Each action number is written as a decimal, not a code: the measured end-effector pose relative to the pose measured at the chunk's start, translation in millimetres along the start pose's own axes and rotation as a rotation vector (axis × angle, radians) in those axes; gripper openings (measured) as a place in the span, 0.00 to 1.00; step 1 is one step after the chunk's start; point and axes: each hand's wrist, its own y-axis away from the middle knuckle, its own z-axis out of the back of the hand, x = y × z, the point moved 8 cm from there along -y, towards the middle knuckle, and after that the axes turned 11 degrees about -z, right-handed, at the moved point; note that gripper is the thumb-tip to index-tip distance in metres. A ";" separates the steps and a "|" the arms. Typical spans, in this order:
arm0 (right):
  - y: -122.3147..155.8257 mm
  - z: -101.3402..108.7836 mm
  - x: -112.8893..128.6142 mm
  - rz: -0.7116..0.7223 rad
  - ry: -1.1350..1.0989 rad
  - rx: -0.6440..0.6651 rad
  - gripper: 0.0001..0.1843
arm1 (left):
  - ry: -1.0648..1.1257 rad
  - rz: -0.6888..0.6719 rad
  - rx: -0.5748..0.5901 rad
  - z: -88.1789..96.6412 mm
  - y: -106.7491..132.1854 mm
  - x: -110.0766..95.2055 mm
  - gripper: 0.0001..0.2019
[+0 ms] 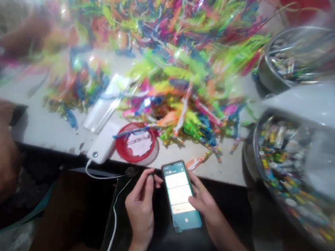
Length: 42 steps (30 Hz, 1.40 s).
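Two hands hold a lit phone (181, 196) below the table (44, 126) edge.

Right hand (205, 203) grips the phone's right side, thumb on the screen; left hand (140, 208) sits beside its left edge, fingers pinching a small dark object on a white cable (112, 231). Just above stand a red basket (136, 142), a white power bank (103, 142), colourful strips (178, 60) and two metal bowls (262, 71).

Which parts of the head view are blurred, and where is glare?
Head view: the lit phone screen between both hands is sharpest; the colourful plastic strips heap and edges smear with blur; glare streaks the clear plastic bag at right.
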 end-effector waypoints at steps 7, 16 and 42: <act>-41.0 -14.9 -2.1 0.104 -0.035 -0.071 0.40 | -0.109 0.056 -0.085 25.6 -2.7 40.2 0.16; -67.6 -2.2 29.4 0.290 0.296 -0.109 0.34 | -0.122 0.095 -0.036 16.7 2.5 62.3 0.20; -13.0 30.6 100.1 0.924 1.407 -0.723 0.26 | 0.085 0.201 -0.077 -26.6 15.5 75.4 0.21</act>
